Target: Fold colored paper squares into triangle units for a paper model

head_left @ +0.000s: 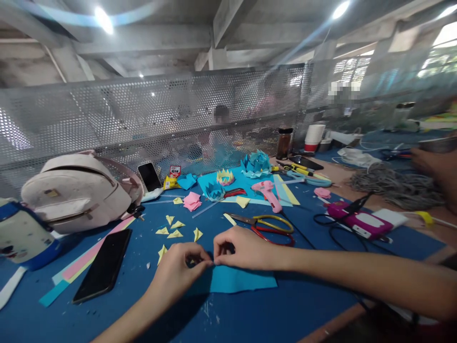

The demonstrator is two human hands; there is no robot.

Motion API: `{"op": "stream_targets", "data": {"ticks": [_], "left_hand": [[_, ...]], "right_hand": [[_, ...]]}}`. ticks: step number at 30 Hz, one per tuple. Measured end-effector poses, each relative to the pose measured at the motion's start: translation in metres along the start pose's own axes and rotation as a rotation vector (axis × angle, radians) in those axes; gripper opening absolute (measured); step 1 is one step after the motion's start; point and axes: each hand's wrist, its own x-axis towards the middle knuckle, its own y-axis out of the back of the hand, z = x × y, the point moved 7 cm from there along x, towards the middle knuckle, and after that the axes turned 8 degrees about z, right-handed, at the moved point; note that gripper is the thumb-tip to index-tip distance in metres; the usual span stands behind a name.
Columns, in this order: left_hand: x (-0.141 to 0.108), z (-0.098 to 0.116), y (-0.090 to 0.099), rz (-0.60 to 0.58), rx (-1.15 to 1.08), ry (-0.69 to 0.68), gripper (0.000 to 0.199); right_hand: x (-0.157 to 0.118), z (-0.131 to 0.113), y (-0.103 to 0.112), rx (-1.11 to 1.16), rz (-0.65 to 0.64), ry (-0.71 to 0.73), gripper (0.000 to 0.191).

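A sheet of blue paper point(239, 280) lies near the front of the blue table, partly under my hands. My left hand point(178, 269) pinches at the paper's upper edge, thumb against fingers. Fingertips nearly touching it, my right hand point(239, 247) is closed in a pinch on the same edge. The fingertips hide the exact spot held. Small folded yellow pieces point(174, 234) are scattered beyond my left hand. Scissors with yellow and red handles point(273, 224) lie just past my right hand.
Left are a black phone point(103, 267), a pale backpack point(82, 190) and a bottle point(24, 238). Farther back are a pink glue gun point(268, 193), a blue paper flower point(256, 164) and a jar point(284, 143). A magenta device point(357, 220) with cables lies right, near another person's hand point(435, 166).
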Motion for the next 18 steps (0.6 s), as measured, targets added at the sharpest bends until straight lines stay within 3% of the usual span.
{"op": "stream_targets", "data": {"ticks": [7,13,18], "left_hand": [[-0.010,0.010,0.015,0.036,-0.018,-0.060,0.025],[-0.035,0.003,0.038,0.054,-0.022,-0.058,0.029],[-0.039,-0.009,0.058,0.190,-0.027,-0.019,0.034]], "right_hand": [[-0.009,-0.008,0.012,0.027,0.007,0.041,0.005],[-0.022,-0.005,0.025,0.106,0.012,0.045,0.010],[-0.024,0.009,0.031,0.096,0.028,-0.002,0.011]]}}
